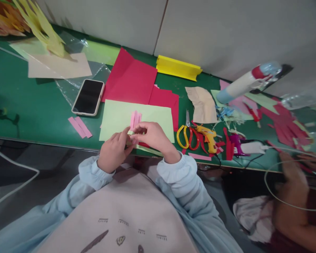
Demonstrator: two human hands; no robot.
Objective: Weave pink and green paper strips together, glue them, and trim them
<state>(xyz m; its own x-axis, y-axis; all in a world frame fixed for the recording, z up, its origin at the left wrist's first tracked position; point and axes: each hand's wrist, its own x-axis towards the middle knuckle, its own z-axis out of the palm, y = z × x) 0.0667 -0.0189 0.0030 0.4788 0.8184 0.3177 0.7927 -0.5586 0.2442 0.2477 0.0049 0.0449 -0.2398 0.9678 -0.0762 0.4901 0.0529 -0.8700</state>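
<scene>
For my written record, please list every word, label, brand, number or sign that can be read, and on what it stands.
None can be read.
Pale apron: four small word-like marks, too small and blurred to read.
Phone: dark screen, no text visible.

So the outfit's basically baggy light blue sleeves, left one [65,196] and right one [192,189], pretty creased all the way up. The left cuff [91,174] and right cuff [171,168] are gathered and puffy, kinda ruffled at the edge. Left hand [113,151] and right hand [151,135] are bare. Down the middle there's a pale pinkish-grey front [131,207] with doodles printed on it: a long dark streak [94,241] on the left, a squiggly yellowish oval [120,240], a dark blob [140,248], plus tiny underlined lettering [103,220], too small to read.
</scene>
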